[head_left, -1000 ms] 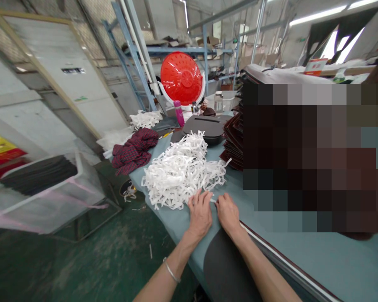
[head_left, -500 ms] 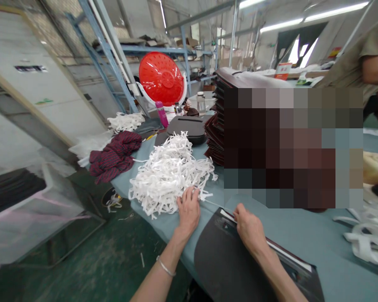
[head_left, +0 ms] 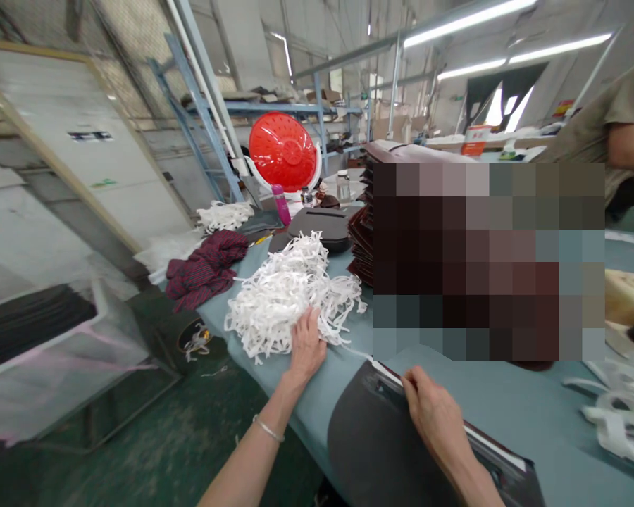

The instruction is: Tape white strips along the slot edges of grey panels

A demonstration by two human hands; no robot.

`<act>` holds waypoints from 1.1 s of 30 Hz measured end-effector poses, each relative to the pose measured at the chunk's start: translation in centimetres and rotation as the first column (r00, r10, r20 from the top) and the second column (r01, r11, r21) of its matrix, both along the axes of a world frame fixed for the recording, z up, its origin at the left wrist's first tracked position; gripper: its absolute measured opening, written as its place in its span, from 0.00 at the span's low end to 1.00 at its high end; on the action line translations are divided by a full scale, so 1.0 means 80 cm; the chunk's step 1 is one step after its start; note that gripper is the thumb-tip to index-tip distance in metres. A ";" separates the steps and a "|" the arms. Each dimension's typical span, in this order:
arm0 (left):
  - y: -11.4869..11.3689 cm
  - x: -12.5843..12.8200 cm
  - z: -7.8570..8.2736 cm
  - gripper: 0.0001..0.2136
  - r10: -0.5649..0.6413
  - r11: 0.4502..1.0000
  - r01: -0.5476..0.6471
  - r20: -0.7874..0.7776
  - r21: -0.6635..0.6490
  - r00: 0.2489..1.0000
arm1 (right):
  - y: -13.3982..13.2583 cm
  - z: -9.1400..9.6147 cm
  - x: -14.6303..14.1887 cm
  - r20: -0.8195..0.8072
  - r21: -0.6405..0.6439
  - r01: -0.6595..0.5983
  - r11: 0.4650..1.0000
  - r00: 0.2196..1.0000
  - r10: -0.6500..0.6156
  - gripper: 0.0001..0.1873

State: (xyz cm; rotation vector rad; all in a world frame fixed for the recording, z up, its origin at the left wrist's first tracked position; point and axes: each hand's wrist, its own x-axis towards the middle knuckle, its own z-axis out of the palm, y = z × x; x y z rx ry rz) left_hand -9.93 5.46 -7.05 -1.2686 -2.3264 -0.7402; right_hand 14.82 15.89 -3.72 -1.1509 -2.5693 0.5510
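A loose heap of thin white strips (head_left: 280, 303) lies on the blue-green tablecloth. My left hand (head_left: 308, 345) rests at the heap's near edge, fingers stretched out and touching the strips. To the right of it lies a dark grey flat panel (head_left: 377, 440) with a rounded corner and a zipper (head_left: 388, 386) near its far edge. One white strip (head_left: 384, 370) runs from the heap to the panel's corner and along that edge. My right hand (head_left: 434, 408) is pinched at this edge, over the strip; its fingertips are partly hidden.
Behind stands a stack of dark brown pieces (head_left: 362, 243), partly blurred out by mosaic. A grey case (head_left: 320, 224), a striped cloth (head_left: 208, 267) and a pink bottle (head_left: 281, 205) are farther back. More white strips (head_left: 623, 415) lie right. A person (head_left: 575, 137) is beyond.
The view has shifted, so background things appear lower and farther right. My left hand reaches a little deeper into the heap. My right hand has moved slightly along the panel's edge, toward the lower right.
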 end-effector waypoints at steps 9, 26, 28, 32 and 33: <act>-0.006 0.017 -0.007 0.23 0.008 1.000 -0.008 0.025 0.000 1.000 | -0.010 0.016 -0.108 -0.319 -0.007 -0.221 0.975 0.925 0.207 0.12; -0.006 0.010 -0.011 0.29 0.047 0.995 -0.052 0.067 0.082 0.997 | 0.059 -0.004 -0.138 -0.259 -0.031 0.068 0.997 0.963 -0.074 0.14; -0.005 0.012 -0.012 0.30 0.016 0.997 -0.020 0.058 0.069 0.998 | 0.054 0.002 -0.138 -0.264 -0.009 0.001 1.000 0.965 -0.003 0.13; -0.005 0.014 -0.016 0.28 0.000 0.994 -0.005 0.044 0.106 0.999 | 0.016 0.005 -0.167 -0.276 0.031 -0.215 0.976 0.937 0.215 0.11; -0.005 0.014 -0.017 0.27 -0.001 0.993 -0.004 0.039 0.121 0.999 | 0.006 0.003 -0.177 -0.276 0.040 -0.237 0.971 0.931 0.239 0.10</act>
